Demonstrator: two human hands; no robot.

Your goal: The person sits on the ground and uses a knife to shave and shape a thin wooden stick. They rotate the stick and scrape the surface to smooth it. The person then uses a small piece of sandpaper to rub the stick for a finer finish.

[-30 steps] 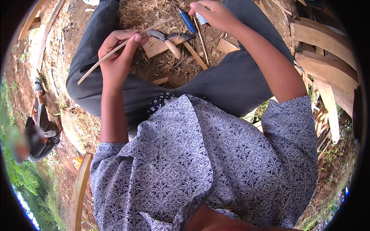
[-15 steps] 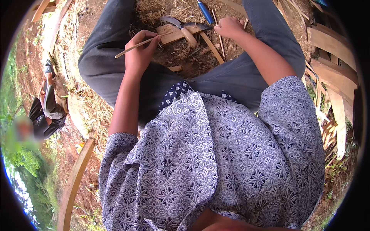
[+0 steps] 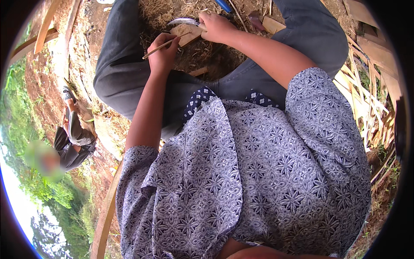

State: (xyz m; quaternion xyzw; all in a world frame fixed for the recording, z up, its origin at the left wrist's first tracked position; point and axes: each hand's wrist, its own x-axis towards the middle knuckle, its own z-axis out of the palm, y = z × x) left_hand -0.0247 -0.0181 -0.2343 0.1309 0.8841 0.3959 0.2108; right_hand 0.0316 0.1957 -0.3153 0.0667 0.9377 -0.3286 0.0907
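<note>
My left hand (image 3: pixel 163 54) pinches a thin wooden stick (image 3: pixel 149 54), its far end reaching over a flat wooden block (image 3: pixel 188 39) on the ground between my legs. Closed around the handle of a curved-blade knife (image 3: pixel 183 20), my right hand (image 3: pixel 215 28) sits at the block's far right side. The blade points left, above the block and beyond the stick's tip. Most of the knife's handle is hidden by my fingers. A blue-handled tool (image 3: pixel 223 5) lies just past my right hand, cut off by the upper edge of the view.
Wood shavings (image 3: pixel 157 11) cover the ground past the block. A short wood offcut (image 3: pixel 273 25) lies near my right knee. Split strips (image 3: pixel 360 97) and planks pile up at the right. A person (image 3: pixel 75 129) sits on the ground at the left, near a long curved plank (image 3: pixel 105 211).
My right hand has moved left from beside the blue-handled tool and taken hold of the knife's handle. My left hand keeps the stick, and the view has shifted slightly.
</note>
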